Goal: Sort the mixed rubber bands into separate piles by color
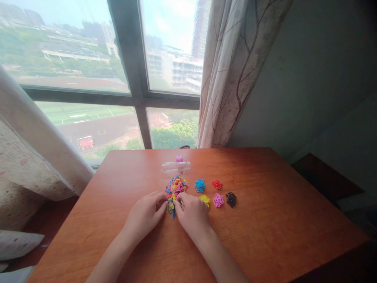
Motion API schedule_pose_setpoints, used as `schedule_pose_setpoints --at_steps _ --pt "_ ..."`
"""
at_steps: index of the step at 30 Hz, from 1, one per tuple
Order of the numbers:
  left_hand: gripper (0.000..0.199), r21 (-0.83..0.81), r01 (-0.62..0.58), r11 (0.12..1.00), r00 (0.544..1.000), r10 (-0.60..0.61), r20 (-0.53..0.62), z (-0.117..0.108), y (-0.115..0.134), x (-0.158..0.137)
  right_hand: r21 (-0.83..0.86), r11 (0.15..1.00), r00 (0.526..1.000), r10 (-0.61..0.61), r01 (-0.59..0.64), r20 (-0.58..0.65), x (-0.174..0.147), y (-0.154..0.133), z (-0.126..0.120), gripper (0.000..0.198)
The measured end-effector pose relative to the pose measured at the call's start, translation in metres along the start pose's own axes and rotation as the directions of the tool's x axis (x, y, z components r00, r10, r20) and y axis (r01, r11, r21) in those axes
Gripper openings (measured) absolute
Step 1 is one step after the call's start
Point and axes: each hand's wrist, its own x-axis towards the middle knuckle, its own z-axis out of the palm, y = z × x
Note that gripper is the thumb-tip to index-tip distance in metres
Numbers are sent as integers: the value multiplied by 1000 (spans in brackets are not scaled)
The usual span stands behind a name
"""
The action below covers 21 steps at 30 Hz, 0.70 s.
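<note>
A mixed pile of coloured rubber bands [177, 184] lies on the wooden table in front of me. My left hand [149, 208] is at the pile's left side, thumb and fingers drawn together on its edge. From the right, my right hand [193, 210] pinches at the near part of the pile, its fingertips partly hidden. Single-colour heaps sit to the right: blue bands [200, 185], red bands [217, 184], yellow bands [204, 200], pink bands [218, 200] and black bands [231, 199]. My right hand partly covers the yellow heap.
Beyond the pile, a clear plastic bottle [176, 167] lies on its side, with a pink-purple object [179, 158] just behind it. The wooden table [265, 236] reaches to the window [138, 100]. Curtains [226, 74] hang on both sides.
</note>
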Motion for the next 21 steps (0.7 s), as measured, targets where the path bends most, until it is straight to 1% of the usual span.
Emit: schedule_pose_setpoints --at_steps 7,11,15,18,21 --pt "23 21 -4 1000 1000 4 6 0 1 0 33 999 1000 1 0 -27 -1 1 -2 10" --pt "23 27 3 1000 1000 -3 17 0 0 0 33 999 1000 6 -5 -11 0 0 0 7" --pt "23 28 -1 1000 1000 1 19 -1 0 -1 23 1000 1000 6 -6 -12 1 -1 3 10" --pt "23 25 -6 1000 1000 6 19 -1 0 0 45 999 999 -2 4 -52 -1 0 1 10" --pt "23 19 -8 1000 1000 8 23 -1 -1 0 94 995 992 -7 19 -127 -7 8 -4 10"
